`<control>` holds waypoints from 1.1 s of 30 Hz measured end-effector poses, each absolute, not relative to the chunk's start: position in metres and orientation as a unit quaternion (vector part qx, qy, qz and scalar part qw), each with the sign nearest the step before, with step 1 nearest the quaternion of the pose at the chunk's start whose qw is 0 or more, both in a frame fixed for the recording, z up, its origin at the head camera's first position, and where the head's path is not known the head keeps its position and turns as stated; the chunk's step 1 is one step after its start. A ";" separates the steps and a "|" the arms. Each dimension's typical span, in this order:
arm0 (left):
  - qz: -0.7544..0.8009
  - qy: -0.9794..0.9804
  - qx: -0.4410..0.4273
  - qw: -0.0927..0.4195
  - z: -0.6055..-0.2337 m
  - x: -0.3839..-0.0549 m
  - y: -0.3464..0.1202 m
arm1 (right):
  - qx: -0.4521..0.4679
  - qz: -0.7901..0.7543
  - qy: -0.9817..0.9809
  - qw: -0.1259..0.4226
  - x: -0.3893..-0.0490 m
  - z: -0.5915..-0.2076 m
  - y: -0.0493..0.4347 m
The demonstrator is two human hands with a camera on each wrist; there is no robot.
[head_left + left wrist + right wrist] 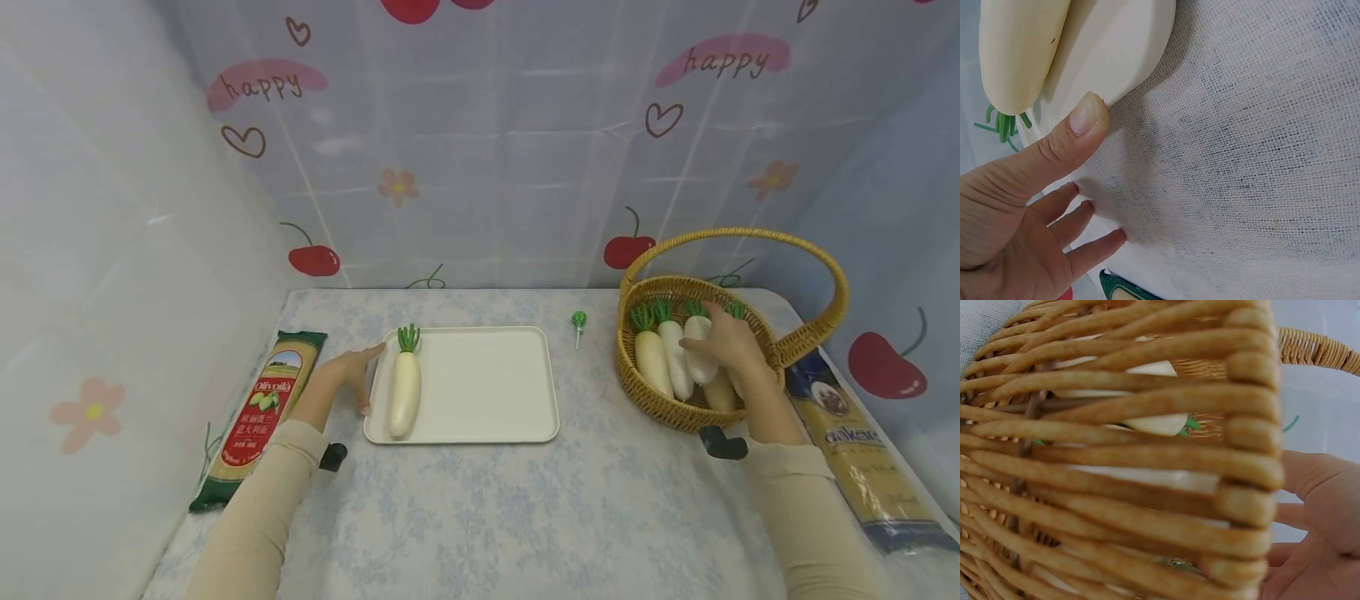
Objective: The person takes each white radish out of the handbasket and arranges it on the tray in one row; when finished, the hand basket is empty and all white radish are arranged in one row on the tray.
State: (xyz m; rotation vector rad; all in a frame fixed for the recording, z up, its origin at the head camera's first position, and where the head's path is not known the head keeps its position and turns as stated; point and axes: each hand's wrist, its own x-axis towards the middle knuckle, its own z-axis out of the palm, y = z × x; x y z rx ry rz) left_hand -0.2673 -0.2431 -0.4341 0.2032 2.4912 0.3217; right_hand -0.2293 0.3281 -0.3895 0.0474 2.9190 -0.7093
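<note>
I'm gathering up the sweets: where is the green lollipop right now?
In the head view, the green lollipop lies right of centre on the table, between the far right corner of the tray and the basket.

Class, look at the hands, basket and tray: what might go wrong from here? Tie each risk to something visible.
1. The right hand reaches into the basket, where the radishes lie close together; lifting one might drag a neighbour.
2. The green lollipop lies between basket and tray; a low carry across might knock it.
3. The left hand is close to the tray; a bump might roll the rounded radish there.
</note>
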 end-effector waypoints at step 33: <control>0.123 0.943 0.075 0.301 -0.436 -0.268 -0.245 | 0.020 -0.281 0.959 0.027 -0.201 -0.398 0.365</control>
